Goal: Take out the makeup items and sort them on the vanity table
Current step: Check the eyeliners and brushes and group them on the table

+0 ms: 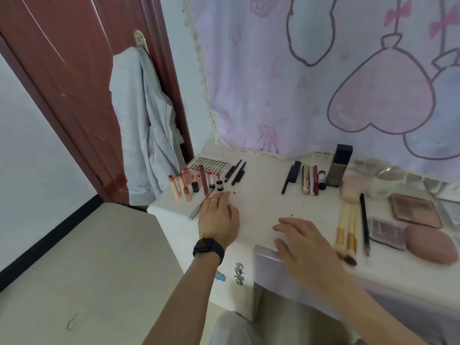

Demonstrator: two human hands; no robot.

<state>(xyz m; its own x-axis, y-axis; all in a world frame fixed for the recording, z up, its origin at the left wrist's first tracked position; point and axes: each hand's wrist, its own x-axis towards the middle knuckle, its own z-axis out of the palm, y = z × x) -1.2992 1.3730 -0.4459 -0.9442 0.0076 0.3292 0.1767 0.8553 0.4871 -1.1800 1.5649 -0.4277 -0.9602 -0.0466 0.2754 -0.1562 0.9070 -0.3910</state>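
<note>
Since lipsticks (189, 183), pencils (235, 171), tubes (310, 180), brushes (347, 230) and palettes (414, 210) already lie grouped on the white worktop (261, 207), sorting looks nearly done (what the lilac box (267, 260) holds is hidden). Left hand (219, 216) rests just beside a red wand (201, 205), fingers relaxed, gripping nothing; right hand (305, 242) hovers over the box, fingers spread and empty. Behind hangs a pink curtain (323, 83); a brown door (74, 83) with a grey garment (139, 120) stands left.

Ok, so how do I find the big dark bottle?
Look at the white table under the pink heart curtain. Near its back edge, right of the middle, stands a tall square bottle with a black cap. It is far taller and wider than the slim tubes lined up on its left.
</note>
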